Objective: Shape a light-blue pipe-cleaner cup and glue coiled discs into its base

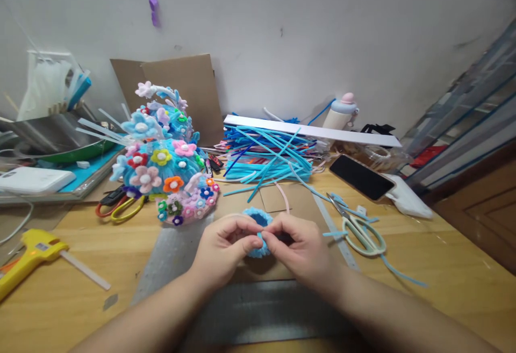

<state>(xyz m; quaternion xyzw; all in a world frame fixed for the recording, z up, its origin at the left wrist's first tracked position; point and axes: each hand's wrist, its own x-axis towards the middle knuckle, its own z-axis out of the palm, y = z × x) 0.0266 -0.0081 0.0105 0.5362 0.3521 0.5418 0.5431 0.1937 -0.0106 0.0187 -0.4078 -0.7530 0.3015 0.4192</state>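
Note:
A fuzzy light-blue ring of pipe cleaner is between my hands, over a brown cardboard sheet. My left hand pinches its near left side with thumb and fingers. From the other side my right hand pinches the near edge, its fingertips almost touching the left ones. My fingers cover part of the ring. Just beyond it a pink pipe cleaner lies on the cardboard. Scissors with pale green handles rest to the right among loose blue pipe cleaners.
Several flowers cover a blue pipe-cleaner piece at left. A yellow glue gun lies near the left edge, pliers behind it. Piled blue pipe cleaners stand at the back, with a phone and a bottle to the right.

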